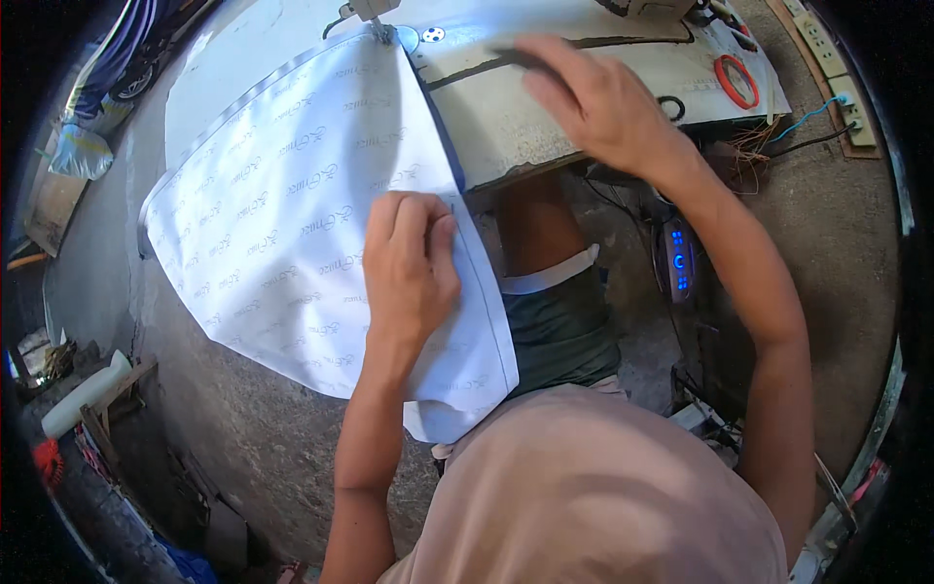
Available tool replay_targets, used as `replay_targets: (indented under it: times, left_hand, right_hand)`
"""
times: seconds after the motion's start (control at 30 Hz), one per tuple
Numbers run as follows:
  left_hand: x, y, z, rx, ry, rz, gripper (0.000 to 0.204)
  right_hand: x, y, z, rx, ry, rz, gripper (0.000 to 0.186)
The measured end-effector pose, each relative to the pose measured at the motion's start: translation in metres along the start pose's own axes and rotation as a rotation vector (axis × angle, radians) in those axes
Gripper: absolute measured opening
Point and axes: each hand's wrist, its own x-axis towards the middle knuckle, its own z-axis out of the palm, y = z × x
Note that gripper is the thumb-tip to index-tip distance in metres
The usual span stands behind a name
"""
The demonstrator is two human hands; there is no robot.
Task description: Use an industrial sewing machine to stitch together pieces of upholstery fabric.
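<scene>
A large white sheet (282,195) printed with rows of grey script hangs off the sewing table toward my lap. Its far corner lies under the presser foot (380,35) of a sewing machine, and a dark blue layer shows along its right edge. My left hand (413,253) is closed on the sheet near that edge, fingers curled and thumb pressed in. Over the table's right part, my right hand (608,107) is raised and blurred by motion. A dark smeared shape (506,55) shows by its fingertips; I cannot tell whether it is held.
On the table (525,127), whose front edge is chipped, lie a red ring (736,82) and a black ring (671,107). Power sockets (827,58) with plugged cords line the right side. A control box (678,261) with blue lights hangs below the table.
</scene>
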Motion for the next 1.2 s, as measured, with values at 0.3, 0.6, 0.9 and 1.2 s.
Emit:
replay_targets:
  times: [0.3, 0.6, 0.9, 1.2]
  left_hand:
    - [-0.016, 0.03, -0.006, -0.12, 0.018, -0.252, 0.012]
    - [-0.015, 0.021, 0.005, -0.182, 0.129, -0.418, 0.01]
    - [-0.017, 0.024, 0.01, -0.165, 0.107, -0.31, 0.011]
    - [-0.018, 0.022, 0.012, -0.165, 0.068, -0.3, 0.007]
  right_hand:
    - [0.003, -0.048, -0.026, 0.019, -0.66, 0.172, 0.012]
    - [-0.006, -0.066, -0.011, -0.014, -0.783, 0.203, 0.014]
    - [-0.005, -0.065, -0.005, -0.136, -0.811, 0.156, 0.012]
    - [-0.004, -0.072, -0.003, -0.268, -0.864, 0.086, 0.013]
